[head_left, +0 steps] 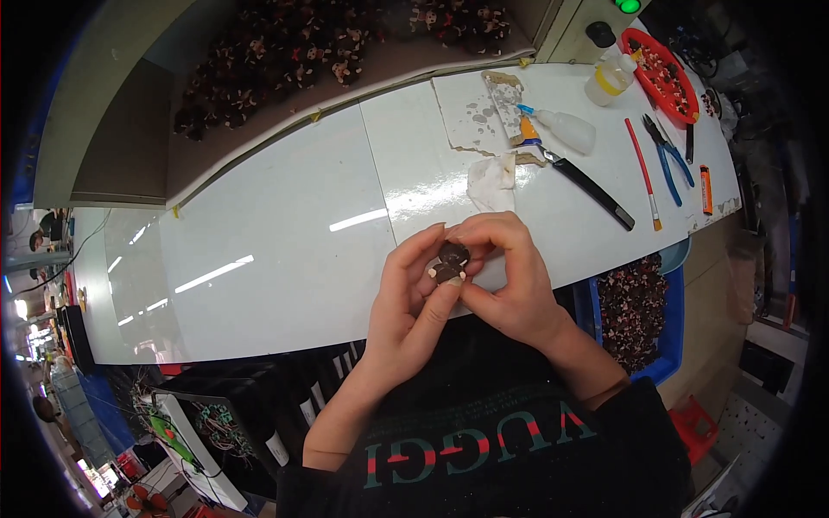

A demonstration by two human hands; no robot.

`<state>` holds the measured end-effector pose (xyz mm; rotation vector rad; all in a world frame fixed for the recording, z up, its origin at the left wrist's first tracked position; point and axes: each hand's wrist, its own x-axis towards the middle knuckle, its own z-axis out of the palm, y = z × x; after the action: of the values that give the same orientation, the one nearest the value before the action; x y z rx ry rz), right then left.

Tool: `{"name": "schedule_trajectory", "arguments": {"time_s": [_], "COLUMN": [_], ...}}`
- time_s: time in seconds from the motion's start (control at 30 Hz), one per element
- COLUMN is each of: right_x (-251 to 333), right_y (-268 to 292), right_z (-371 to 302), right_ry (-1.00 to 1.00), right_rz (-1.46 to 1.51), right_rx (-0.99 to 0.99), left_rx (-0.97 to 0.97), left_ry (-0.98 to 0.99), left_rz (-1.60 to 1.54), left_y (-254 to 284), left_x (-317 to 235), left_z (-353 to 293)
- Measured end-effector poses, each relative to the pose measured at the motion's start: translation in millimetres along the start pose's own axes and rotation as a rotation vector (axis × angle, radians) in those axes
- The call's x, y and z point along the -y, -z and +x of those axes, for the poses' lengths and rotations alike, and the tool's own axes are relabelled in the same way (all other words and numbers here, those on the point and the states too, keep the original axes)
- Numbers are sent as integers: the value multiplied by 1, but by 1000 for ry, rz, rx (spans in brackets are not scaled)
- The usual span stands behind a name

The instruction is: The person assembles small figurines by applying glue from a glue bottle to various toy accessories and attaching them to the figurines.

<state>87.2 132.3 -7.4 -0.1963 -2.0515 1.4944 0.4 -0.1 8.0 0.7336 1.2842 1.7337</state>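
white tabletop beyond; brown figurine between left grip and right grip, fingers of both holding it.

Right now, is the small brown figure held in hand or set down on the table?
Held: thumb and fingers of the left hand and right hand close around the brown figure from both sides.

The small figure I hold looks smooth, though its material I can't tell. My table is smooth and glossy; the board on it has rough, torn edges. The blue-tipped bottle is translucent plastic, the basin red plastic, my shirt matt cloth.
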Motion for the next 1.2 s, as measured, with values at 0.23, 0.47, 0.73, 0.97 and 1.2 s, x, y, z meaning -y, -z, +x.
{"name": "schedule_trajectory", "arguments": {"time_s": [0.23, 0.47, 0.73, 0.97, 1.2], "right_x": [20, 31, 39, 38, 35], "right_y": [4, 13, 19, 22, 13], "right_z": [-4, -22, -26, -25, -24], "right_ry": [27, 109, 216, 212, 190], "right_rz": [-109, -116, -158, -185, -81], "right_rx": [7, 30, -63, -56, -45], "left_rx": [-58, -56, -105, -184, -182], "left_ry": [22, 30, 71, 70, 15], "left_rz": [26, 121, -178, -260, -216], "left_y": [-14, -27, -43, -41, -30], "left_x": [-12, -14, -15, -11, -10], "left_z": [-14, -30, -38, -39, -44]}}
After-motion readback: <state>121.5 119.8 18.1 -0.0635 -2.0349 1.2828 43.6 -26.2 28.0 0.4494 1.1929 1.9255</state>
